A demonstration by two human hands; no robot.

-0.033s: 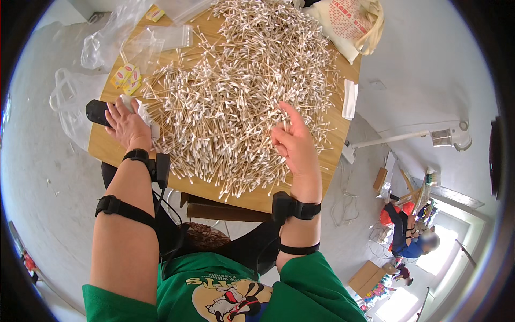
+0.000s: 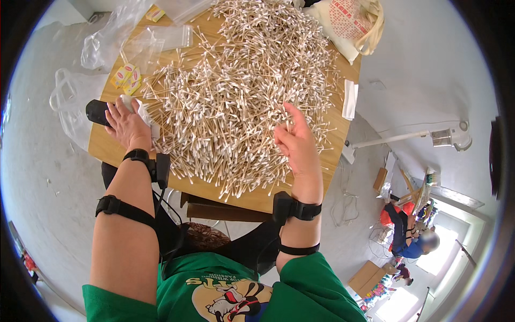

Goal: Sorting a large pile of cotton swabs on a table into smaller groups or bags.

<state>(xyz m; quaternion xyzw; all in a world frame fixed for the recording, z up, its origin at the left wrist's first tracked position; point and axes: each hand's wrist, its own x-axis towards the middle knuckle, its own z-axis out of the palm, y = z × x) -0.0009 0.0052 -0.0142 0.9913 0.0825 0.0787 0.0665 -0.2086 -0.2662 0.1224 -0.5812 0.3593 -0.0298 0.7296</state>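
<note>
A broad heap of cotton swabs [image 2: 230, 107] with pale sticks and white tips covers most of the wooden table [image 2: 257, 199]. At the left edge, my left hand [image 2: 129, 127] lies with fingers spread. It rests against a black, rounded object [image 2: 97, 112] of unclear kind and a crumpled white tissue or wrapper [image 2: 142, 114]. Over the right part of the heap is my right hand [image 2: 296, 138], index finger stretched forward and thumb apart. No swab is plainly held there; its other fingers are partly hidden.
Yellow and white packets [image 2: 126, 78] and clear zip bags [image 2: 161, 40] lie at the far left. A cream cloth bag [image 2: 348, 27] sits at the far right, near a folded white paper [image 2: 350, 100]. Another person in blue [image 2: 413, 247] is off to the right.
My right hand has shifted slightly to the right over the swabs. My left hand stays where it was.
</note>
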